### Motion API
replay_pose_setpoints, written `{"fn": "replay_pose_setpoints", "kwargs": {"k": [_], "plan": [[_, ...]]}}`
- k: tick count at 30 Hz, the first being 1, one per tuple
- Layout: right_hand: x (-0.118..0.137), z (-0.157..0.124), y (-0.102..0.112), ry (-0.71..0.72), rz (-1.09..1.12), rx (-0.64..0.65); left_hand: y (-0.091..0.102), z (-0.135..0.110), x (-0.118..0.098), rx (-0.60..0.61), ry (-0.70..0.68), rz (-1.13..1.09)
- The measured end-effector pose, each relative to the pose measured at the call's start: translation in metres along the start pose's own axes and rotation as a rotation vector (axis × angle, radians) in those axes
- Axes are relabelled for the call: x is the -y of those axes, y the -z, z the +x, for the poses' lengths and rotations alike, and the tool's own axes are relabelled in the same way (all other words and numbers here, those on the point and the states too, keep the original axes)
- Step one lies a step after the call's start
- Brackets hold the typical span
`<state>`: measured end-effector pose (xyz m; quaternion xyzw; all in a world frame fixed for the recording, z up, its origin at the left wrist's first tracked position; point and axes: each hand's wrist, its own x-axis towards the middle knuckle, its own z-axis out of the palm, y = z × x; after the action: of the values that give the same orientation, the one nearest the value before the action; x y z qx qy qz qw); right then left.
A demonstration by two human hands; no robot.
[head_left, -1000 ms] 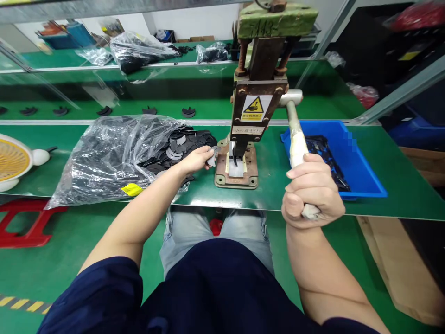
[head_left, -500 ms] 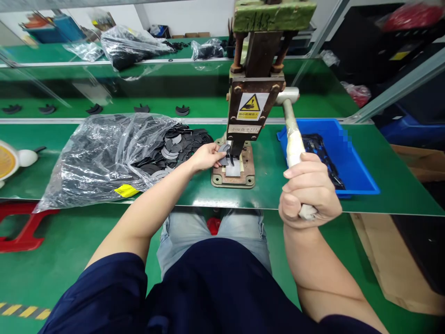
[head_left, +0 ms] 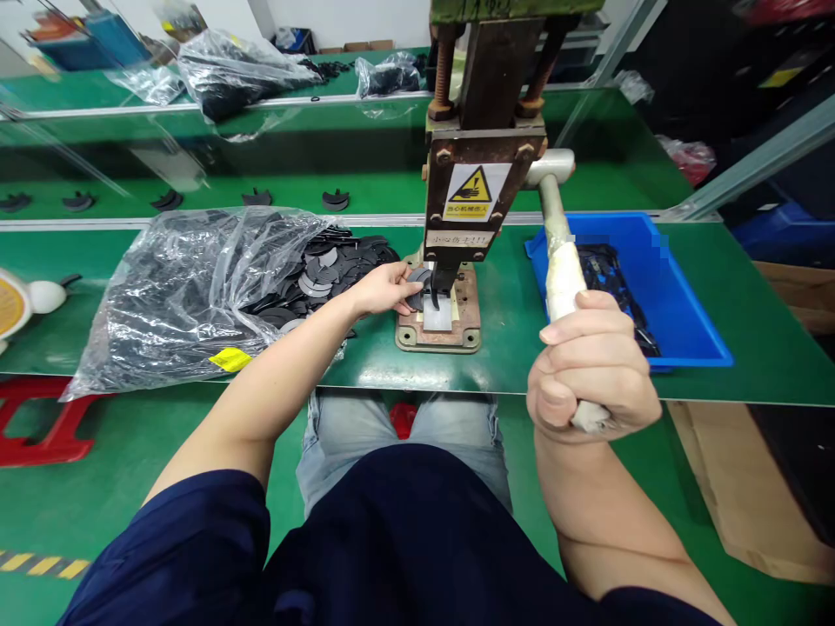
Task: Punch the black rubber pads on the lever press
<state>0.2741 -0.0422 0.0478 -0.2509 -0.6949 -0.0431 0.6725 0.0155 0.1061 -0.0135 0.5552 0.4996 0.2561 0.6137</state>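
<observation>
A hand-lever press (head_left: 479, 187) stands on the green bench with a yellow warning label on its front. My right hand (head_left: 591, 369) is closed round the lower end of the press's white-wrapped lever (head_left: 561, 261). My left hand (head_left: 384, 287) pinches a small dark flat part (head_left: 417, 289) and holds it on the press's base plate (head_left: 437, 326), right beside the punch. A clear plastic bag (head_left: 189, 291) spills a pile of dark flat parts (head_left: 332, 265) just left of that hand.
A blue bin (head_left: 678, 304) holding dark pieces sits right of the press. Single dark parts lie spaced along the conveyor belt (head_left: 261, 187) behind. More bags of parts (head_left: 235, 69) rest on the far bench. A white fan (head_left: 19, 300) stands at the left edge.
My left hand has carried the dark part from beside the pile in under the press punch. My right hand has kept its grip on the lever.
</observation>
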Motion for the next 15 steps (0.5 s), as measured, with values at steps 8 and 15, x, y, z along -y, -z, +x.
{"fn": "replay_pose_setpoints", "kwargs": {"k": [8, 15], "plan": [[0.0003, -0.0028, -0.0016, -0.034, 0.009, -0.047, 0.0012, 0.0034, -0.0044, 0.045, 0.109, 0.025], [-0.003, -0.0023, -0.0041, -0.006, -0.017, -0.081, 0.0011, 0.01, -0.0091, 0.052, 0.21, 0.034]]}}
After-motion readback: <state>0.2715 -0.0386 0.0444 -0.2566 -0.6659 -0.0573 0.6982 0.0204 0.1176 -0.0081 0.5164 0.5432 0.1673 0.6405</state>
